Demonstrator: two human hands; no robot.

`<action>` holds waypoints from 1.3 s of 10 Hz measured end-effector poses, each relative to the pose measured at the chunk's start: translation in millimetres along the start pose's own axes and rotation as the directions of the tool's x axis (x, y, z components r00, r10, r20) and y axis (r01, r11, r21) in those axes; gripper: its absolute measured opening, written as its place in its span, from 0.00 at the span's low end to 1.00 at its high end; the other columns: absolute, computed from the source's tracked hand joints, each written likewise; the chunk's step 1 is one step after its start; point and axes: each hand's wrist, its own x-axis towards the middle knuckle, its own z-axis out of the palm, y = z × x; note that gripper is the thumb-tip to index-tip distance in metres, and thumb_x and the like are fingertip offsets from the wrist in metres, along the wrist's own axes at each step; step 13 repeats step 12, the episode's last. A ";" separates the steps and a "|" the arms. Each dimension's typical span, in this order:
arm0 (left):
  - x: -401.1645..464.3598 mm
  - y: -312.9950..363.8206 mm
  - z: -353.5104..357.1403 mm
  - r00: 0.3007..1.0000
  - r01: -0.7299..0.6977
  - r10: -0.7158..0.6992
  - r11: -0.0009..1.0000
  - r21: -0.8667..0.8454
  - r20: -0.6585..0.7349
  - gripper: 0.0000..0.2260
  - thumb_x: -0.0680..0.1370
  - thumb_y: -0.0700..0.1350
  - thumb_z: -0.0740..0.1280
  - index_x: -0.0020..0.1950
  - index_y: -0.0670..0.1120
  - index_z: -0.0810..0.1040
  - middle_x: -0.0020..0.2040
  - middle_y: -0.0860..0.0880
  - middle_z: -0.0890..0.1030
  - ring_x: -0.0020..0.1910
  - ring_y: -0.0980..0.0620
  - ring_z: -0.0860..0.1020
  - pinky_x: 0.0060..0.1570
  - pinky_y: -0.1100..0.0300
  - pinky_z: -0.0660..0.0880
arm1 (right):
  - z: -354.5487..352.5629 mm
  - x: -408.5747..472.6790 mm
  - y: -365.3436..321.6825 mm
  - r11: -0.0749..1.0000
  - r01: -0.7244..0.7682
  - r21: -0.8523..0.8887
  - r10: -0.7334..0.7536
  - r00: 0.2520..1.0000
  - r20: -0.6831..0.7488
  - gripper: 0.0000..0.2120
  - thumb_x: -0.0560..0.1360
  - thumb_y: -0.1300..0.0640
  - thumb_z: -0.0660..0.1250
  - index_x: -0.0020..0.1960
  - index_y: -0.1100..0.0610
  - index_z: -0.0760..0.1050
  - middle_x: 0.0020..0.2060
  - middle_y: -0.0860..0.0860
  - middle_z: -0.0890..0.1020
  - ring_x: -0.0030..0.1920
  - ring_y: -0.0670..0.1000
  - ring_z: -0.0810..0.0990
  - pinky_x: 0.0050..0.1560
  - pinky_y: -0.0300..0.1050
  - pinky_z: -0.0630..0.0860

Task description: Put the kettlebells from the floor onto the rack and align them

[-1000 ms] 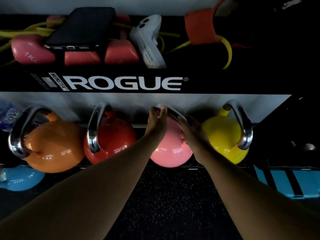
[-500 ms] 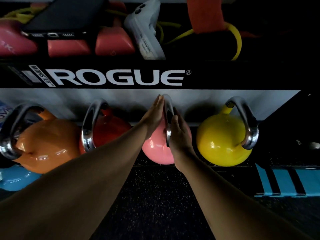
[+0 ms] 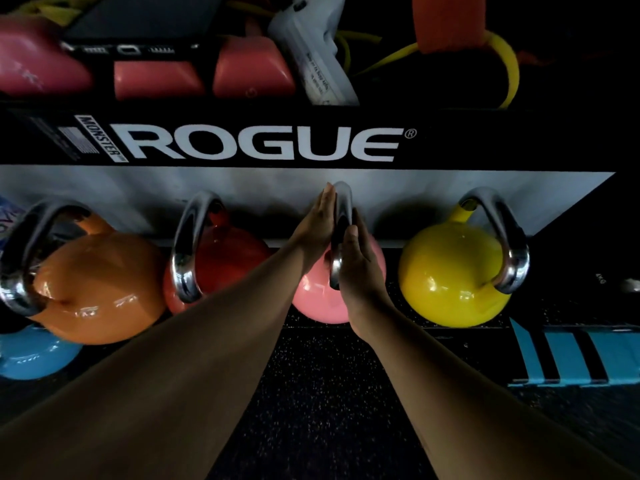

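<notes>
A row of kettlebells with chrome handles stands on the lower shelf of the black rack (image 3: 242,143): orange (image 3: 100,289), red (image 3: 228,258), pink (image 3: 318,303), yellow (image 3: 450,275). The pink one's handle points straight toward me. My left hand (image 3: 317,226) lies flat against the handle's left side and my right hand (image 3: 358,268) lies flat against its right side, fingers straight, pressing it between the palms. A blue kettlebell (image 3: 31,355) sits lower, at the left edge.
The upper shelf holds pink dumbbells (image 3: 156,81), a black phone (image 3: 145,22), a white controller (image 3: 311,53) and yellow and orange bands (image 3: 498,60). A blue striped block (image 3: 575,355) lies at lower right. Dark speckled rubber floor (image 3: 329,393) stretches below the shelf.
The pink kettlebell's handle has turned from slanting rightward to pointing straight at me. Both hands went from gripping it to lying flat on either side. The view moved closer.
</notes>
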 end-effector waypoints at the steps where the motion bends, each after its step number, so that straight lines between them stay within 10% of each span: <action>1: -0.5 -2.7 0.5 1.000 -0.027 0.027 0.999 0.017 -0.010 0.24 0.84 0.56 0.48 0.78 0.47 0.58 0.78 0.45 0.60 0.76 0.49 0.61 0.75 0.52 0.57 | -3.5 2.6 1.4 0.999 0.014 -0.043 -0.014 1.000 0.003 0.22 0.82 0.43 0.49 0.76 0.41 0.57 0.74 0.47 0.69 0.66 0.45 0.73 0.67 0.48 0.70; 5: -2.6 -4.8 -0.9 0.998 -0.046 0.046 0.999 -0.015 -0.038 0.23 0.84 0.54 0.49 0.78 0.47 0.59 0.78 0.46 0.61 0.76 0.51 0.60 0.74 0.59 0.56 | -6.8 3.6 0.2 0.995 0.031 -0.097 -0.027 0.999 0.042 0.23 0.82 0.44 0.49 0.77 0.41 0.56 0.74 0.49 0.69 0.71 0.50 0.69 0.71 0.57 0.67; 8: -3.5 3.8 -4.8 0.994 -0.063 0.083 0.969 0.241 -0.076 0.22 0.85 0.52 0.49 0.76 0.44 0.62 0.77 0.44 0.64 0.75 0.50 0.62 0.72 0.62 0.57 | -16.2 2.6 -15.7 0.958 0.061 -0.279 -0.020 0.989 0.145 0.21 0.83 0.46 0.49 0.76 0.40 0.56 0.70 0.48 0.72 0.53 0.40 0.78 0.49 0.35 0.76; 9: -12.3 13.2 -10.4 0.966 -0.104 0.219 0.815 0.570 -0.136 0.20 0.83 0.52 0.54 0.69 0.44 0.72 0.68 0.42 0.75 0.68 0.45 0.71 0.59 0.64 0.65 | -31.4 2.7 -31.2 0.896 0.099 -0.433 -0.035 0.988 0.152 0.19 0.81 0.44 0.55 0.71 0.44 0.68 0.62 0.53 0.80 0.55 0.51 0.80 0.56 0.52 0.78; 12: -66.0 21.4 -2.4 0.800 -0.405 0.545 0.187 0.895 0.249 0.13 0.77 0.44 0.64 0.60 0.44 0.77 0.59 0.46 0.79 0.57 0.45 0.77 0.62 0.47 0.71 | -88.5 -19.7 -43.2 0.409 0.172 -0.896 -0.195 0.976 0.098 0.14 0.73 0.51 0.65 0.57 0.52 0.80 0.56 0.53 0.84 0.57 0.57 0.80 0.55 0.49 0.77; 13: -66.0 21.4 -2.4 0.800 -0.405 0.545 0.187 0.895 0.249 0.13 0.77 0.44 0.64 0.60 0.44 0.77 0.59 0.46 0.79 0.57 0.45 0.77 0.62 0.47 0.71 | -88.5 -19.7 -43.2 0.409 0.172 -0.896 -0.195 0.976 0.098 0.14 0.73 0.51 0.65 0.57 0.52 0.80 0.56 0.53 0.84 0.57 0.57 0.80 0.55 0.49 0.77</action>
